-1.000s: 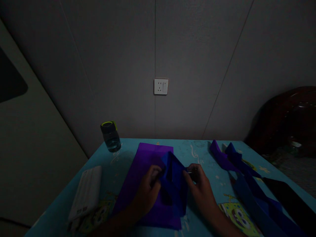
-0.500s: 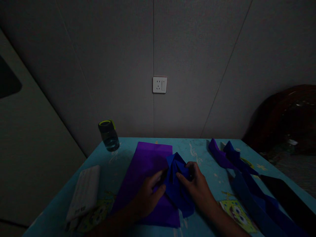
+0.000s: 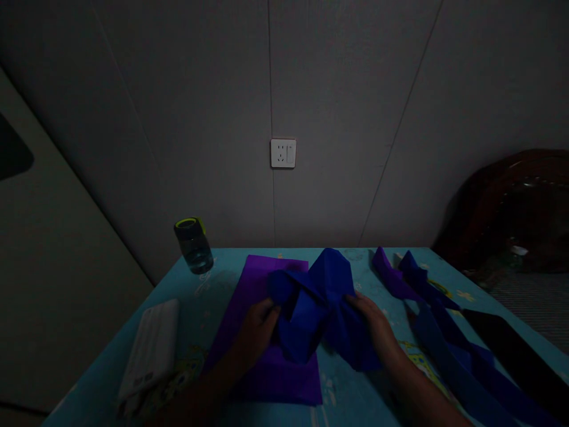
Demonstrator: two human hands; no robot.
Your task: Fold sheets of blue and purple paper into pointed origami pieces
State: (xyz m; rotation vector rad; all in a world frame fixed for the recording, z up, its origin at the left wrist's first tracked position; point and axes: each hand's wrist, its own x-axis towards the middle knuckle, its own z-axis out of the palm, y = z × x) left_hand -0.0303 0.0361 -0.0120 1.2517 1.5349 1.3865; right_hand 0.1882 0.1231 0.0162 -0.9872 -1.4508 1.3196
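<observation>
A creased sheet of blue paper (image 3: 326, 305), partly opened out with several folds, is held up between my two hands. My left hand (image 3: 258, 329) pinches its left edge between thumb and fingers. On its right side my right hand (image 3: 371, 323) grips the paper, with the fingertips partly hidden by its folds. Beneath the blue paper and my left hand, purple paper (image 3: 253, 290) lies flat on the table.
The patterned blue table (image 3: 204, 314) stands against a wall. A bottle (image 3: 194, 246) and a white box-like object (image 3: 152, 344) are on the left. Folded purple (image 3: 393, 279) and blue paper shapes (image 3: 462, 367) and a dark flat object (image 3: 515, 350) lie on the right.
The blue paper has gone from a compact folded bundle to a wider, spread shape, raised higher. My left hand has shifted slightly left and my right hand right.
</observation>
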